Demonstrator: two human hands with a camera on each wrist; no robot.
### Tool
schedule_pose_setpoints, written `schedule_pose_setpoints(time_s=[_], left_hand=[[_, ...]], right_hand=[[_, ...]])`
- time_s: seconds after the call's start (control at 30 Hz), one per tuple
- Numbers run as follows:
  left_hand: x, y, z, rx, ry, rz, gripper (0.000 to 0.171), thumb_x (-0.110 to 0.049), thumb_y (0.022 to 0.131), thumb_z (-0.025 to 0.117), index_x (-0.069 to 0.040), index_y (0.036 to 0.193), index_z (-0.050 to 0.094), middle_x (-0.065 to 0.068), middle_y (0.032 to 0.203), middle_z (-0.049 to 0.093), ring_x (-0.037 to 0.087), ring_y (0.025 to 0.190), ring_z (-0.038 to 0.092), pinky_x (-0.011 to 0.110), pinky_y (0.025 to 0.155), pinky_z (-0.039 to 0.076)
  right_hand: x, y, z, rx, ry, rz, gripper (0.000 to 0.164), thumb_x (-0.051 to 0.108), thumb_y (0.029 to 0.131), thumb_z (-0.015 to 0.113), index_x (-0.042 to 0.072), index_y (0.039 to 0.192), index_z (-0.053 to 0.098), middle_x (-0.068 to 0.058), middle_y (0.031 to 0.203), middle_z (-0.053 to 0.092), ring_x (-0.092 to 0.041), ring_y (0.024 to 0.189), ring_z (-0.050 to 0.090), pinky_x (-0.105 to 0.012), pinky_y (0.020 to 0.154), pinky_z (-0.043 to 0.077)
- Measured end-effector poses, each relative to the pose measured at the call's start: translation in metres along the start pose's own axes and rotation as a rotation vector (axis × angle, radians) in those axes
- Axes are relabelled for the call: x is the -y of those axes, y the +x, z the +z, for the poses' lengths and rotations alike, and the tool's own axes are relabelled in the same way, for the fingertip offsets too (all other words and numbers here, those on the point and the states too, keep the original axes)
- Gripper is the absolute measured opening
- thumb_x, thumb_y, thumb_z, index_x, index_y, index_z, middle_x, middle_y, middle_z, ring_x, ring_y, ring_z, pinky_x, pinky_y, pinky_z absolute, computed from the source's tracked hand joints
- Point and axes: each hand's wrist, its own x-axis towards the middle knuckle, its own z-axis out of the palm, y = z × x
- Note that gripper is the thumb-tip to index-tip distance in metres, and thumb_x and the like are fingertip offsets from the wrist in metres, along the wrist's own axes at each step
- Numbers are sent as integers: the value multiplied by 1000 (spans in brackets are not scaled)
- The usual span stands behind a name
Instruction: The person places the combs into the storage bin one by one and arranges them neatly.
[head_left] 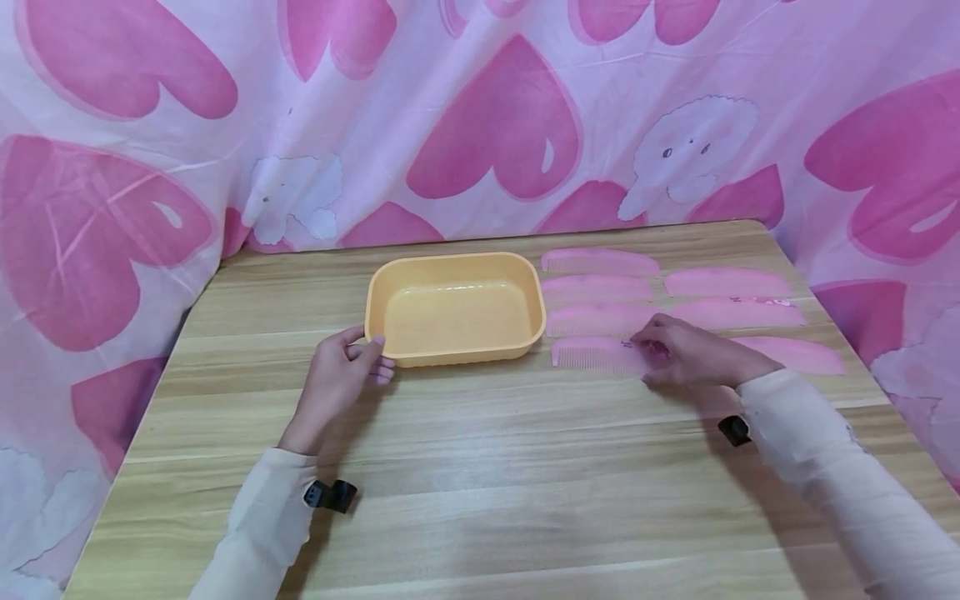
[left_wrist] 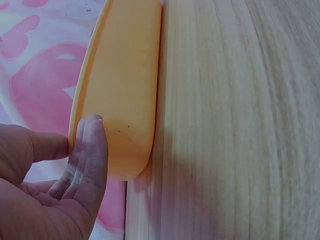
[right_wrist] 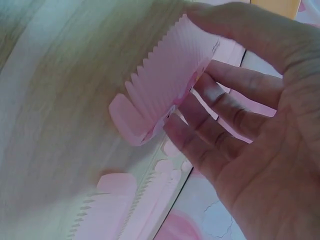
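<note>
My left hand (head_left: 339, 371) pinches the near left corner of a yellow-orange rectangular tray (head_left: 457, 354), its thumb at the rim and its fingers against the outer wall. The tray's inside holds nothing. Over on the right, my right hand (head_left: 681, 352) grips a pink comb (head_left: 588, 356), the nearest one in the left column. In the right wrist view this comb (right_wrist: 162, 75) sits between the thumb on its toothed edge and the fingers along its back. Part of it is hidden behind the hand in the head view.
More pink combs lie right of the tray in two columns, among them a far left one (head_left: 600, 262), a far right one (head_left: 727, 282) and a near right one (head_left: 795, 354). The wooden table (head_left: 487, 483) meets a pink heart-patterned cloth (head_left: 495, 125) behind.
</note>
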Motion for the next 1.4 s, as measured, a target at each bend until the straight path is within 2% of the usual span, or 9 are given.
schedule_pose_setpoints(time_s=[0.13, 0.3, 0.57, 0.8, 0.9, 0.93, 1.1, 1.23, 1.4], left_hand=[[0, 0, 0, -2, 0, -20, 41, -16, 106, 54, 8, 139, 50, 27, 94, 73, 18, 70, 73, 32, 71, 65], [-1, 0, 0, 0, -10, -31, 46, -16, 106, 54, 8, 144, 44, 25, 93, 73, 18, 70, 73, 31, 71, 65], [-1, 0, 0, 5, -46, -20, 46, -13, 105, 54, 9, 144, 43, 26, 92, 73, 18, 70, 73, 32, 71, 65], [-2, 1, 0, 5, -57, -52, 47, -13, 106, 53, 7, 147, 41, 26, 95, 73, 21, 75, 74, 34, 74, 65], [-2, 1, 0, 7, -55, -56, 48, -13, 106, 53, 7, 148, 40, 27, 96, 72, 20, 75, 74, 34, 75, 65], [-2, 1, 0, 7, -54, -56, 47, -13, 106, 52, 6, 148, 41, 27, 97, 72, 20, 75, 74, 34, 75, 65], [-2, 1, 0, 7, -59, -66, 47, -13, 106, 52, 6, 148, 41, 24, 95, 73, 20, 76, 74, 34, 76, 65], [-3, 1, 0, 6, -58, -57, 47, -13, 106, 52, 6, 148, 41, 20, 91, 74, 18, 75, 74, 33, 75, 65], [-3, 1, 0, -3, -57, -53, 45, -13, 106, 53, 6, 146, 44, 17, 88, 74, 17, 72, 73, 32, 73, 65]], right_hand=[[0, 1, 0, 11, 5, 36, 50, 13, 75, 85, -4, 119, 68, -5, 98, 55, -19, 87, 51, -27, 71, 49], [-1, 1, 0, -8, -10, 37, 51, 15, 72, 86, -3, 116, 69, -3, 97, 57, -19, 86, 53, -28, 72, 51], [0, -1, -11, -64, 6, 31, 56, 17, 70, 92, -4, 115, 67, -6, 101, 63, -21, 91, 60, -40, 80, 58], [4, 4, -31, -106, 37, -8, 47, 8, 75, 86, -6, 116, 67, -10, 101, 65, -23, 91, 62, -36, 69, 60], [7, 9, -39, -110, 12, -30, 47, 8, 75, 85, -4, 116, 68, -10, 104, 66, -23, 91, 63, -37, 71, 60], [8, 11, -41, -116, -10, -44, 46, 9, 75, 85, -4, 116, 69, -10, 104, 66, -22, 91, 63, -38, 76, 59], [15, 25, -53, -123, 0, -80, 44, 6, 73, 86, -5, 113, 70, -10, 102, 67, -22, 89, 63, -42, 77, 59], [24, 37, -61, -121, -5, -85, 45, 8, 73, 87, -4, 113, 70, -9, 102, 68, -23, 90, 63, -41, 75, 59], [41, 58, -69, -93, 5, -84, 47, 10, 74, 87, -5, 115, 69, -11, 106, 70, -26, 93, 64, -44, 80, 60]])
